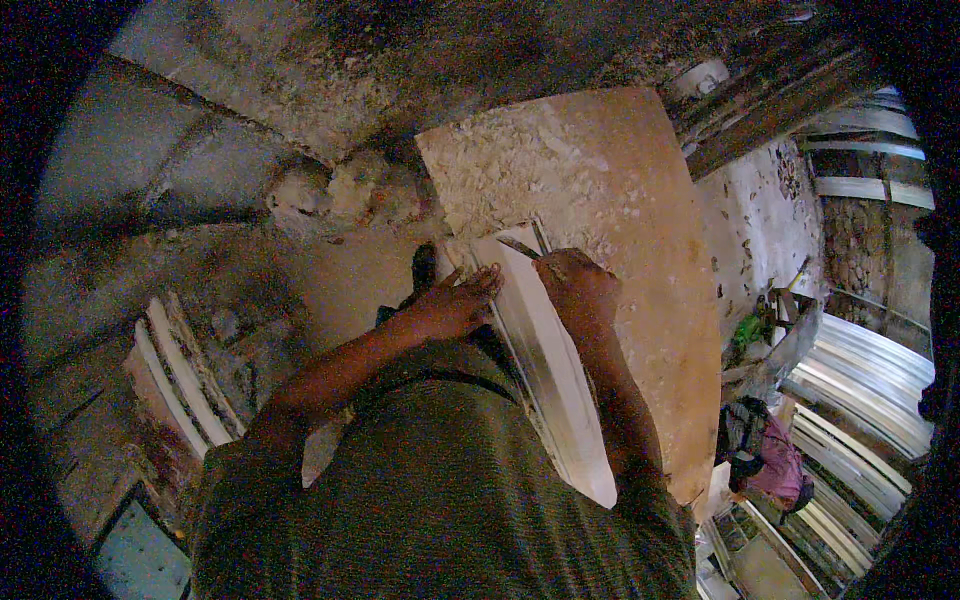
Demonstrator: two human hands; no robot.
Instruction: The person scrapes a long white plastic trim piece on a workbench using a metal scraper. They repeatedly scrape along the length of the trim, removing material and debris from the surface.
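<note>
A long white plaster-like moulding (556, 375) with lengthwise ridges lies slanted in front of me, its near end by my right forearm. My left hand (460, 305) holds the moulding's left edge near its far end, fingertips bent over the rim. On the other side, my right hand (580, 290) is closed round a thin dark blade-like tool (517, 246), whose tip reaches across the far end of the moulding. The grip hides the rest of that tool, so its exact kind does not show. Under the moulding is a brown board (655, 260).
Pale crumbs and dust (520, 160) cover the board's far part. White moulding strips (170, 370) lie at the left. Several long pale lengths (850, 390) are stacked at the right, near a pinkish bag or cloth (780, 465). Timber beams (760, 120) run at the far right.
</note>
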